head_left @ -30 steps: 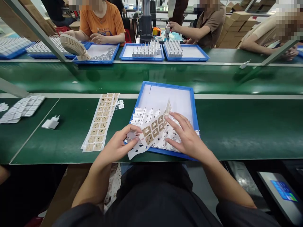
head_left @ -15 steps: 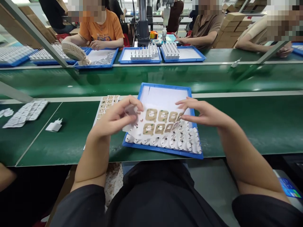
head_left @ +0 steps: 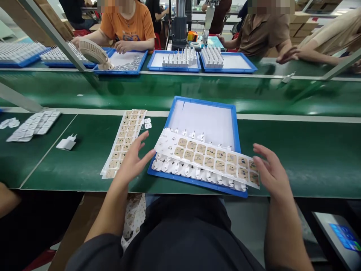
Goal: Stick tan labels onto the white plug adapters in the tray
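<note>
A long white label sheet [head_left: 208, 157] with rows of tan stickers lies across the white plug parts [head_left: 180, 168] in the blue tray [head_left: 236, 124]. My left hand [head_left: 132, 162] is open, fingers spread, just left of the sheet's left end and not touching it. My right hand [head_left: 270, 172] is open at the sheet's right end, fingertips close to its edge. Neither hand holds anything.
A second sticker sheet [head_left: 124, 141] lies left of the tray, a white plug [head_left: 66, 143] and another sheet [head_left: 34, 125] farther left. Beyond the green belt [head_left: 141, 92], other people work at blue trays [head_left: 175, 62]. A small fan [head_left: 91, 52] stands back left.
The sheet was held folded in both hands above the tray; now it lies spread flat across the plug parts, and both hands have let go and moved apart to its ends.
</note>
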Motion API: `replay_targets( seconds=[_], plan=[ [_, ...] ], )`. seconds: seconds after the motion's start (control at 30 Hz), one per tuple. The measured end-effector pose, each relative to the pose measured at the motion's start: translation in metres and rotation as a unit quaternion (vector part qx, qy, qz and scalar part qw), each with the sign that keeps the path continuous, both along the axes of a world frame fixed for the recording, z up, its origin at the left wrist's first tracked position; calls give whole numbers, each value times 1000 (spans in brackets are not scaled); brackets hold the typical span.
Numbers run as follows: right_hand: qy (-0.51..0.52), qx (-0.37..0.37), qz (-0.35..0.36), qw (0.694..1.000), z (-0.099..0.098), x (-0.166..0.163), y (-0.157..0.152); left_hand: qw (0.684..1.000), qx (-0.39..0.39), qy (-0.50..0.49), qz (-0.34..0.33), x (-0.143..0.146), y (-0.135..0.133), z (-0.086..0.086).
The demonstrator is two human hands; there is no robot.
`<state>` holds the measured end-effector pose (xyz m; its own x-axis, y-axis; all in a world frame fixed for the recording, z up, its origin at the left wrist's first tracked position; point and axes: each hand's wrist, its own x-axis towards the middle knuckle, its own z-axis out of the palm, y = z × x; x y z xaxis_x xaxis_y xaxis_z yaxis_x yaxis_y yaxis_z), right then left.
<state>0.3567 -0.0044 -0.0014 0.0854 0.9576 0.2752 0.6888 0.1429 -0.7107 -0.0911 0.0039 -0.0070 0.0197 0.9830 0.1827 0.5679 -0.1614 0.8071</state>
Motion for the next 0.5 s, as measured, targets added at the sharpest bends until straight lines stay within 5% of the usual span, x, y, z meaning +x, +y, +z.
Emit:
replay_targets(
  seconds=[0.07,0.23,0.5],
  plan=[
    [133,-11,-124,983,-30,-3,-31,995,-28,-90,-14,5,-31,-22],
    [267,-70,-73,959,-67,-31,-64,989,-58,-139,-1,28,-63,-49],
    [314,-33,-59,947,-63,-33,15,986,-74,-148,38,40,-48,-41]
  ],
)
